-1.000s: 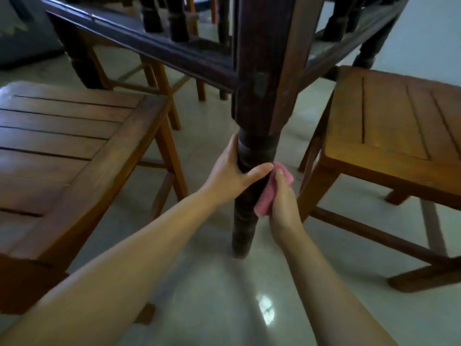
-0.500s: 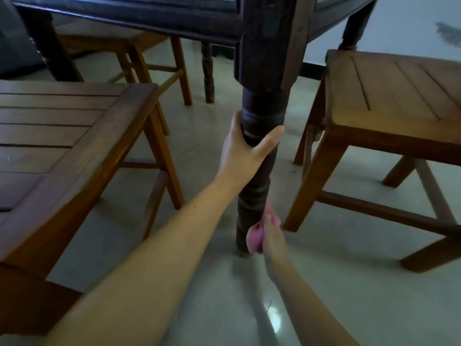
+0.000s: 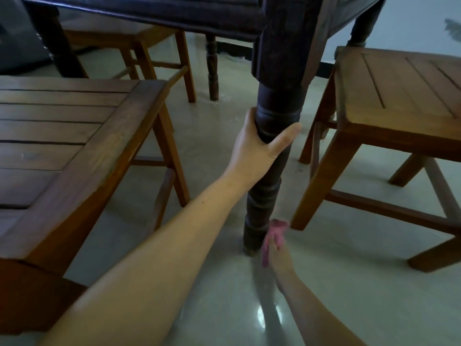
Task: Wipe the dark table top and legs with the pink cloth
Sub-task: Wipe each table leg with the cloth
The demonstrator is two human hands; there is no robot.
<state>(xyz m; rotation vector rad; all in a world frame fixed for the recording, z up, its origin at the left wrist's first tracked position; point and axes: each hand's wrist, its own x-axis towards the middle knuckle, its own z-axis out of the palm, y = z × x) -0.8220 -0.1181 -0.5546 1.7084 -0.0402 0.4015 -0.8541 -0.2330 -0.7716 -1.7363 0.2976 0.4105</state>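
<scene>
Item: dark bench (image 3: 159,11), seen from below its edge; dark apron rail and corner block at the top of the view.

Item: turned bench leg (image 3: 268,186), dark wood, ringed profile, upright, its foot on the pale glossy floor (image 3: 349,283).

Item: left hand (image 3: 259,151), wrapped round the upper ringed part of the leg just below the corner block; thumb lies across the near face, fingers pass behind and are hidden.

Item: right hand (image 3: 277,255), low down beside the foot of the leg, grasping the pink cloth (image 3: 274,236). The cloth is bunched, pressed against the right side of the leg near the floor; one end sticks up above the fingers, another trails down along the hand. Motion blur hides the finger detail.

Item: slatted wooden stool (image 3: 62,136), brown, at left, near corner close to the left forearm.

Item: second slatted wooden stool (image 3: 399,96), at right; its near leg stands just beside the cloth, whether touching cannot be told.

Item: third wooden stool (image 3: 139,43), farther back, under the bench.

Item: further dark turned legs (image 3: 212,68), behind.
</scene>
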